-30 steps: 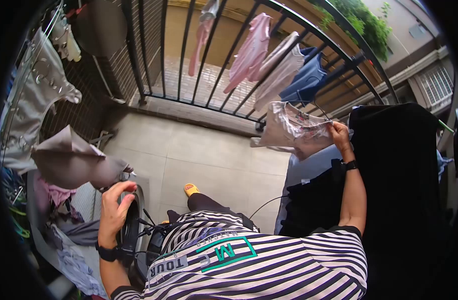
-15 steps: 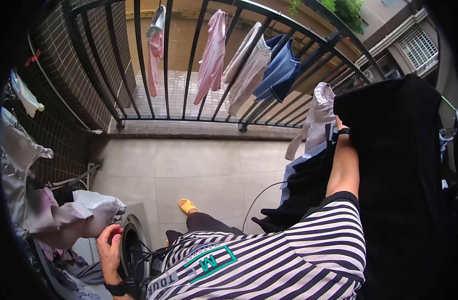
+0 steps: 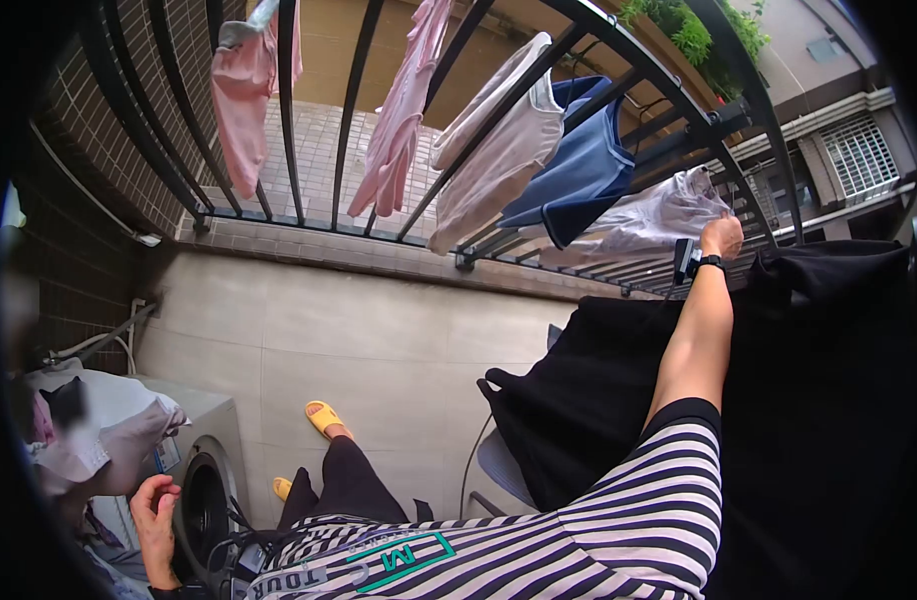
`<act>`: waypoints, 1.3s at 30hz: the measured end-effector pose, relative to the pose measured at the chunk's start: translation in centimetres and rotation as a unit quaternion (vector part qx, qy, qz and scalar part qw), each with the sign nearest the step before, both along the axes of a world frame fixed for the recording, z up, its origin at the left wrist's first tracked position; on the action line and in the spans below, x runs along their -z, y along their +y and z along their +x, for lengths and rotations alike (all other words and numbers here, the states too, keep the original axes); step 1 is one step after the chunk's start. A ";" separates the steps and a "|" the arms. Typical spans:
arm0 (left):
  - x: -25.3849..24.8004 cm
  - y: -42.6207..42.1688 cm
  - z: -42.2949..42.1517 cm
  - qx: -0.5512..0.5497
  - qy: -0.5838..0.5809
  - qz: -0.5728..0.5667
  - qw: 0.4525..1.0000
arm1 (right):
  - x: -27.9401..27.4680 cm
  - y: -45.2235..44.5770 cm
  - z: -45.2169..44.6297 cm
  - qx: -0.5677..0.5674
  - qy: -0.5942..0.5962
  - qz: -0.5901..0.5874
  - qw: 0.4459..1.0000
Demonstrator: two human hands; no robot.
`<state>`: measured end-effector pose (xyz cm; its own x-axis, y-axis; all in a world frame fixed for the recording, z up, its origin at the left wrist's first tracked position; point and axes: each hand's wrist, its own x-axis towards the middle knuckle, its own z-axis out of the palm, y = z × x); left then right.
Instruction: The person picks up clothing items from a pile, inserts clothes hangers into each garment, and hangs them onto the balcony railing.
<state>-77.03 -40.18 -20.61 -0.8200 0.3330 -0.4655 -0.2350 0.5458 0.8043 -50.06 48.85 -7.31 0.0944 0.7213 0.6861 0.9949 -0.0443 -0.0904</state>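
Note:
My right hand [image 3: 721, 238], stretched out to the balcony railing, has its fingers closed on the upper end of a pale lavender garment [image 3: 634, 225]. That garment spreads leftward along the bars, its lower part partly behind a blue garment [image 3: 589, 150]. A dark wristband and a small device sit at my right wrist. Low on the left, my left hand [image 3: 157, 520] is empty, its fingers loosely curved and apart. It is beside the washing machine [image 3: 219, 420] and just below a bundle of pale laundry [image 3: 109, 430]. Black cloth [image 3: 599, 390] hangs under and beside my right arm.
Pink garments [image 3: 244, 110] and a beige one [image 3: 499, 150] hang at the black railing [image 3: 354, 110]. The tiled floor [image 3: 349, 320] lies between railing and washer. A grey chair-like seat [image 3: 504, 465] shows partly beneath the black cloth. My feet wear yellow slippers [image 3: 324, 415].
My right hand has carried the pale lavender garment from beside the black cloth to the railing. The view has shifted, and my left hand appears lower and farther left, still empty.

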 end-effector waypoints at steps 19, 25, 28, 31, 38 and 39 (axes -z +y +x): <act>-0.9 1.6 -2.6 0.127 0.071 -0.037 0.989 | 12.4 -1.5 2.4 0.027 -0.229 0.014 0.973; 0.0 -7.8 2.2 0.064 0.039 -0.028 0.997 | 27.4 -11.5 0.3 -0.187 -0.398 -0.330 0.835; -0.3 -13.2 4.7 0.012 0.033 -0.029 0.999 | 33.0 -21.8 -6.9 -0.291 -0.317 -0.688 0.584; 0.0 -18.3 7.1 -0.143 0.111 -0.063 0.981 | 29.6 -38.1 -15.2 -0.467 -0.265 -0.734 0.416; 1.2 -32.7 6.8 -0.321 0.356 -0.375 0.794 | 18.7 -70.0 -25.6 -0.825 -0.317 -0.409 0.229; 2.9 -34.9 5.8 -0.323 0.345 -0.428 0.770 | 17.4 -73.5 -25.9 -0.840 -0.252 -0.445 0.181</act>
